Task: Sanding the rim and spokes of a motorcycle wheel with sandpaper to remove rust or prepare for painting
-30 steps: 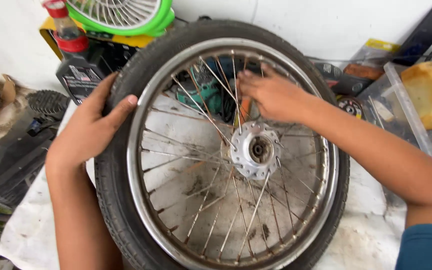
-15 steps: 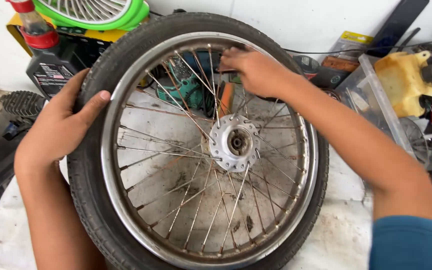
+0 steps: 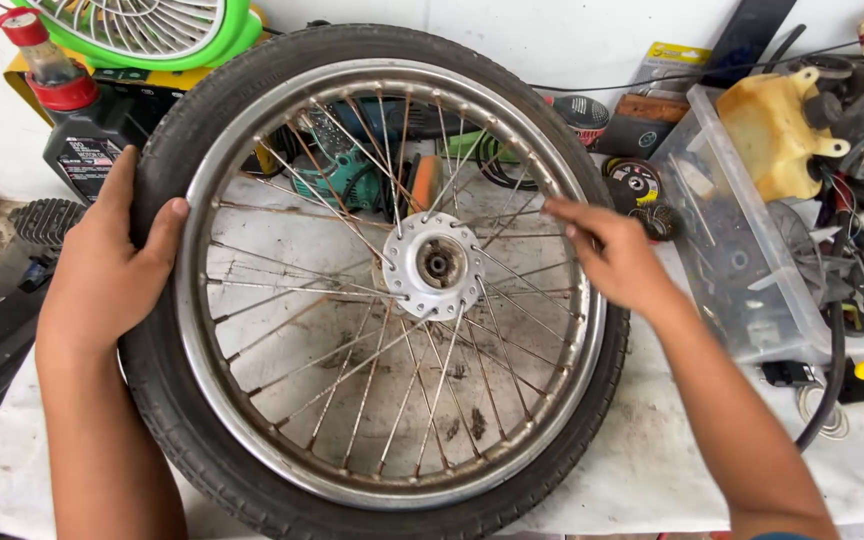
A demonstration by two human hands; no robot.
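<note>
Moved: right hand (image 3: 617,262), from upper rim to right-side spokes, fingers loosely spread, gripping nothing. Left hand (image 3: 112,270): clasping tyre's left edge. Wheel (image 3: 382,280): black tyre, rusty spokes, silver hub, flat on white cloth (image 3: 652,470).

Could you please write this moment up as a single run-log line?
left hand: gripping tyre | right hand: fingers on spokes beside rim | spoked wheel: flat on white cloth | hub: untouched

The wheel (image 3: 382,280) lies on the cloth (image 3: 652,470), with a fan (image 3: 142,25) behind and a bin (image 3: 742,250) right.
</note>
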